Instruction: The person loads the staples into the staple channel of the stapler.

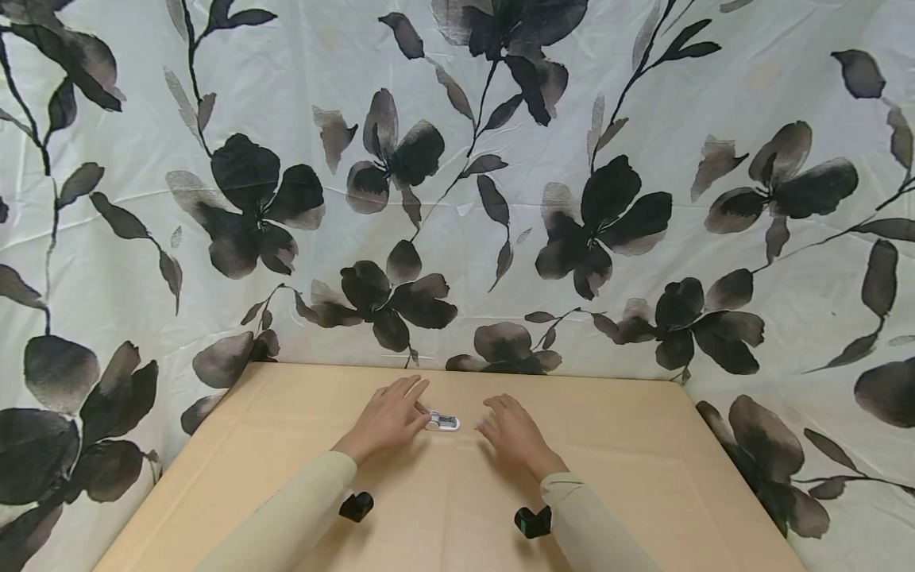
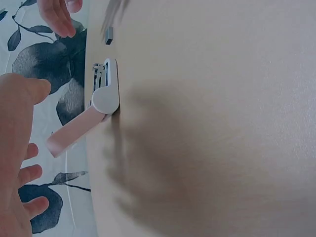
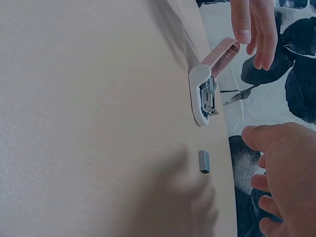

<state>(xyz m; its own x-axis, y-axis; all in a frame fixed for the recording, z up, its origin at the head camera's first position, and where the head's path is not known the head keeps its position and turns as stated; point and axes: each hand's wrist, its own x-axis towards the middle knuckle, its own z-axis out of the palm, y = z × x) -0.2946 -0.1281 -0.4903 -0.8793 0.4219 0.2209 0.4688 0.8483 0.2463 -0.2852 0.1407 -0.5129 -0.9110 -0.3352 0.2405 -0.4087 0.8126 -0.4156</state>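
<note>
A small stapler [image 1: 443,422] with a white base [image 3: 197,89] and a pink cover [image 2: 74,132] lies on the table, its cover swung wide so the metal staple channel [image 3: 208,96] shows. My left hand [image 1: 389,413] is at the cover's end, fingers loosely bent and holding nothing. Over the table to the stapler's right, my right hand [image 1: 516,433] hovers with relaxed fingers, also free of any object. A short grey strip of staples [image 3: 204,162] lies on the table by the channel end of the stapler, near the right hand.
The light wood-toned table [image 1: 608,445] ends just beyond the hands. A white cloth with dark flowers [image 1: 500,199] hangs behind it and along both sides. Black wrist cameras [image 1: 356,506] sit under both sleeves.
</note>
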